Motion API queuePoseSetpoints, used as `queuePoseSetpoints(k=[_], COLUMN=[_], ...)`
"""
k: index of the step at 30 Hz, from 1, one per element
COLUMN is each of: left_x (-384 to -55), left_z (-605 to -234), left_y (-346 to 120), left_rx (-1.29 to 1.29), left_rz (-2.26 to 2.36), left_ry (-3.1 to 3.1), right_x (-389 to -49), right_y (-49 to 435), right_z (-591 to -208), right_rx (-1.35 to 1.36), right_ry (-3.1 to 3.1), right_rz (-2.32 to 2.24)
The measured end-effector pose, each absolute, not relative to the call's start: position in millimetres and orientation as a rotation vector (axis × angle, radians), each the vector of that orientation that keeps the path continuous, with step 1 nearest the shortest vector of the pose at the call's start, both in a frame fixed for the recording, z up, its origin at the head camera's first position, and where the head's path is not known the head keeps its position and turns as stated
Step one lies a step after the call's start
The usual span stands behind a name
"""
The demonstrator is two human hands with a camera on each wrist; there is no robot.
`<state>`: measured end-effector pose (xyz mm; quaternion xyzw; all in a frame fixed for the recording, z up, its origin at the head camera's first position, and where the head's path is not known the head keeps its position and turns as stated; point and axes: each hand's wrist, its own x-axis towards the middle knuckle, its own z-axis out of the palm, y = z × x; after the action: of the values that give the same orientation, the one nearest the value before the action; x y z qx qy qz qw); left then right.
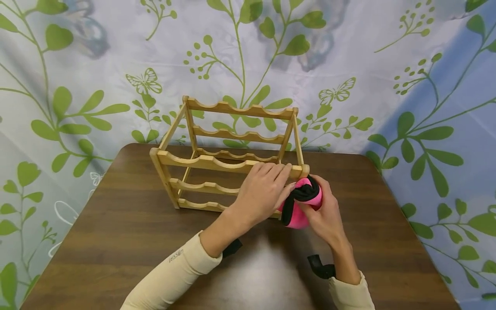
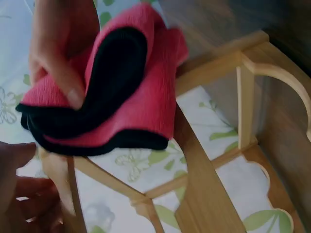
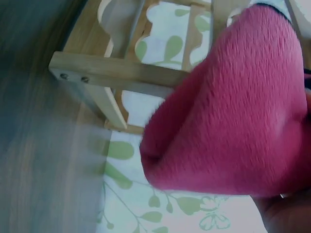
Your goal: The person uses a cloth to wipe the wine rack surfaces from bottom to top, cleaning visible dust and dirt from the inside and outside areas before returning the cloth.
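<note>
A wooden wine rack [image 1: 209,162] with scalloped rails stands on the table. My left hand [image 1: 262,191] grips its front top rail near the right end, fingers over the rail. At the rack's front right corner, my right hand [image 1: 327,211] holds a folded pink cloth [image 1: 297,218] with black edging. In the left wrist view, the thumb presses into a fold of the cloth [image 2: 150,109], close to the rack's post. Pink fabric [image 3: 233,116] fills much of the right wrist view and hides most of the right hand.
The brown wooden table [image 1: 116,241] reaches back to a hanging sheet [image 1: 348,51] printed with green leaves and butterflies. Black pieces [image 1: 320,267] show beside both wrists. The rack's right side has screw heads [image 3: 85,79].
</note>
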<state>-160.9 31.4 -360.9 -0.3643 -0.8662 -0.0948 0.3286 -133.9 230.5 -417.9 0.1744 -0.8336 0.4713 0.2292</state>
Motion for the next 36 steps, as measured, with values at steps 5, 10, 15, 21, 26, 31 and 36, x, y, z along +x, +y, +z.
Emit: queuePoseSetpoints(k=[5,10,15,21,26,31,36], left_x=[-159.2,-159.7,-160.8,-160.8,-161.8,-164.1,-167.3], left_z=[-362.8,-356.7,-352.4,-354.2,-358.2,-362.2,-365.2], left_y=[42.0,49.9,52.3,53.8,55.0,54.5,52.0], left_rx=[-0.844,-0.799,-0.796,-0.793,-0.771,-0.777,-0.736], left_rz=[-0.062,-0.038,-0.123,-0.214,-0.278,-0.335,-0.344], left_ry=[-2.215,-2.226,-2.317,-2.362,-2.334,-2.316,-2.310], right_x=[-128.6,-121.5,-129.3,-139.7,-144.7,-141.2,-134.9], right_y=[219.6,204.2,205.6,206.7,195.8,191.7,193.1], right_z=[-408.2,-392.1,-394.8,-414.8,-425.6,-446.0,-468.8], right_rx=[0.511,0.389,0.321,0.441,0.296,0.097,0.098], right_ry=[-2.059,-1.779,-1.767,-2.121,-2.091,-2.160,-2.370], right_rz=[1.286,1.277,1.419,1.693,1.693,1.585,1.587])
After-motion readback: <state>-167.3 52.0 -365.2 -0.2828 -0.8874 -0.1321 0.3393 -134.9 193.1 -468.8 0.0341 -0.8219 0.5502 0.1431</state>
